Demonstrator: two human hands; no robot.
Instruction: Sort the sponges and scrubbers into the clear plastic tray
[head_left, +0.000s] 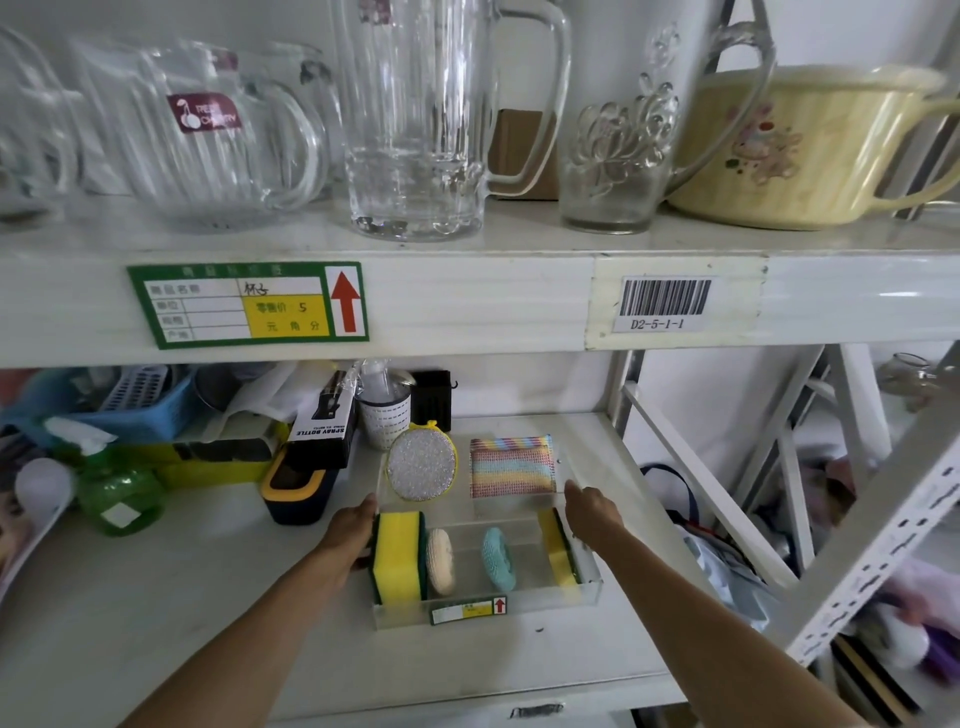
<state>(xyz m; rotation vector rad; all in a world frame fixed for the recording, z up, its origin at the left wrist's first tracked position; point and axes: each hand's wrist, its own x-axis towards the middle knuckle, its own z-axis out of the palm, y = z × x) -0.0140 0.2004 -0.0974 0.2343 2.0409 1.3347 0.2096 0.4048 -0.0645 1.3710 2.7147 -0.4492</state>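
Observation:
A clear plastic tray (524, 607) lies on the white lower shelf. My left hand (353, 530) grips its left wall and my right hand (592, 512) grips its right wall. In the front compartment stand a yellow-green sponge (397, 558), a beige round scrubber (441, 561), a teal round scrubber (498, 558) and a second yellow-green sponge (558, 551). The back compartment holds a silver round scrubber with a yellow rim (421, 466) and a rainbow-striped sponge (511, 466), both leaning upright.
A dark box with a yellow rim (291, 493), a spray bottle box (324, 421), a white perforated cup (384, 418), a green bottle (122, 499) and blue baskets (130, 402) crowd the shelf's left. The upper shelf edge (467, 301) overhangs; a metal frame (779, 519) stands right.

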